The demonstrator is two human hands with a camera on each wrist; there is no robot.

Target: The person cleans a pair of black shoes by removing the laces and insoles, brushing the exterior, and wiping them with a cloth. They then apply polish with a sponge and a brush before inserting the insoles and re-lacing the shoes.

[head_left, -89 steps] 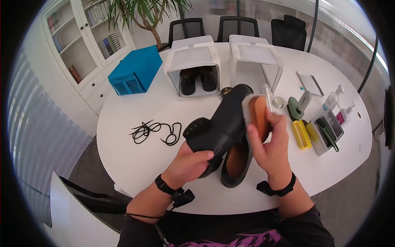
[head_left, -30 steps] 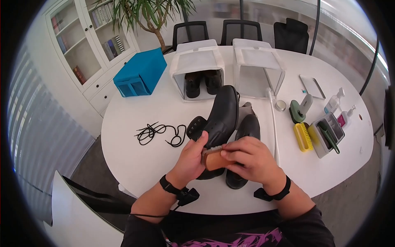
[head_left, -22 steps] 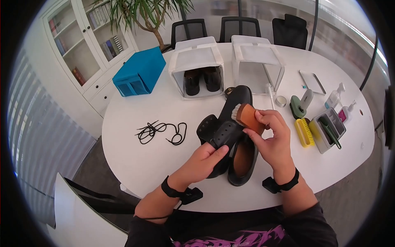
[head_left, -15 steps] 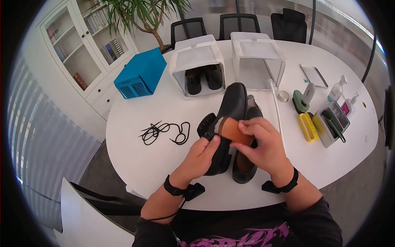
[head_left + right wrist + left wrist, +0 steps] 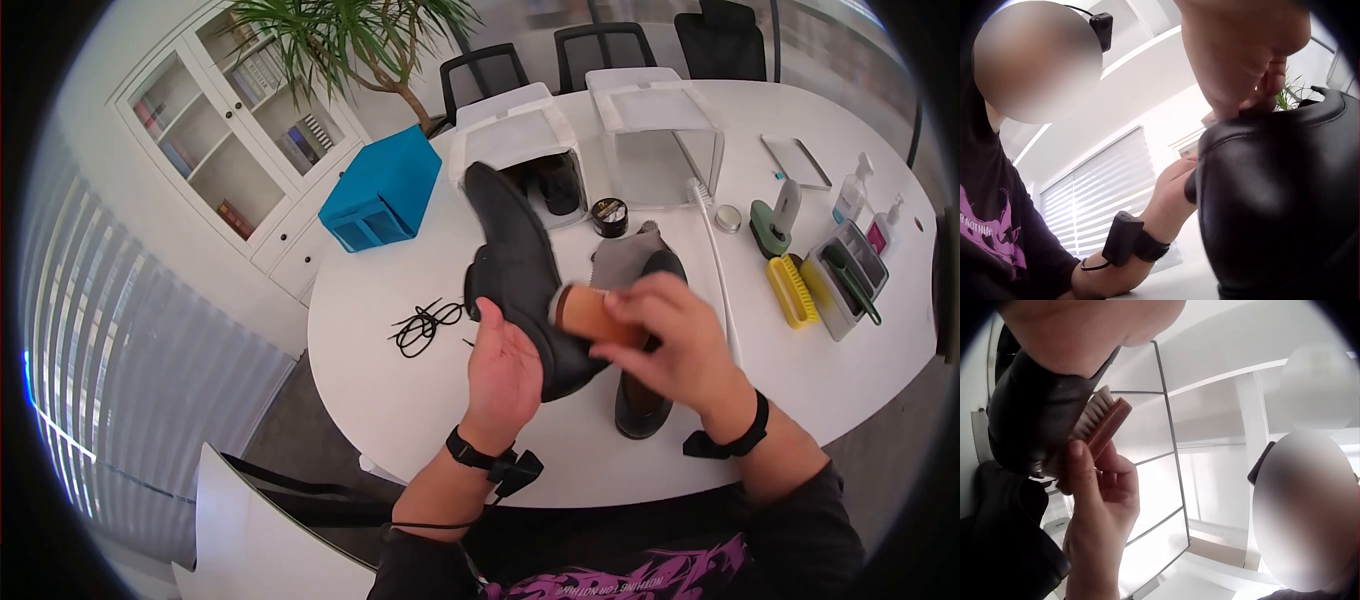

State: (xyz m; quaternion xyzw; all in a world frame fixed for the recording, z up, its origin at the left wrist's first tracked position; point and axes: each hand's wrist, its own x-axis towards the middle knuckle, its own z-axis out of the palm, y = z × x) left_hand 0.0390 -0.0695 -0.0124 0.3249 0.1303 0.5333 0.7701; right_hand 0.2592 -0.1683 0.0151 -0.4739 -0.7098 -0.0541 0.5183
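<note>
A black leather shoe [image 5: 515, 270], turned on its side, is held up by my left hand [image 5: 503, 375], its palm at the shoe's side and its thumb sticking up. The other left fingers are hidden by the shoe. My right hand [image 5: 680, 340] pinches a wooden shoe brush [image 5: 592, 315] between thumb and fingers. In the left wrist view the pale bristles of the brush [image 5: 1100, 415] lie against the shoe [image 5: 1035, 419]. A second black shoe [image 5: 640, 410] stands on the table under the right hand, a grey cloth [image 5: 622, 258] by its toe.
Black laces [image 5: 425, 328] lie left. Behind are a blue box [image 5: 382, 190], two white shoe boxes [image 5: 515, 130], one holding shoes, and a black tin [image 5: 609, 217]. A long white brush [image 5: 718, 265], yellow brush [image 5: 792, 292], grey caddy [image 5: 850, 275] and bottles [image 5: 853, 190] sit right.
The held shoe has tipped onto its side, its toe swinging left. The shoe brush has gone from the lacing area to the shoe's rear part. The head view has shifted left.
</note>
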